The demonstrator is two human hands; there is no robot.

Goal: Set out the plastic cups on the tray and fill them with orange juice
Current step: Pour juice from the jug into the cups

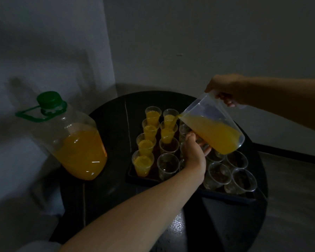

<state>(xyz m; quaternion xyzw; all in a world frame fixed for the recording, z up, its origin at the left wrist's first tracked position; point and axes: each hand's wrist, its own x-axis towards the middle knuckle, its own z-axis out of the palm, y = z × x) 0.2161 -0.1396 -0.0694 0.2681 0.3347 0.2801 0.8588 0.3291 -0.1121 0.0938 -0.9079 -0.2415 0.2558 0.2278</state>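
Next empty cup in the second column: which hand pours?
Right. The right hand grips the tilted jug, its spout over that column; the left hand sits low among the cups, beneath the jug.

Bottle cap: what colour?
Green. The cap matches the green carry handle below it. The head view shows it best.

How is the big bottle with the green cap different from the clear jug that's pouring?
The bottle stands on the table; the jug is held tilted in the air by the right hand. The bottle is shut with a green cap; the jug is open-topped and pours juice into a cup. Both are clear plastic, part full of orange juice.
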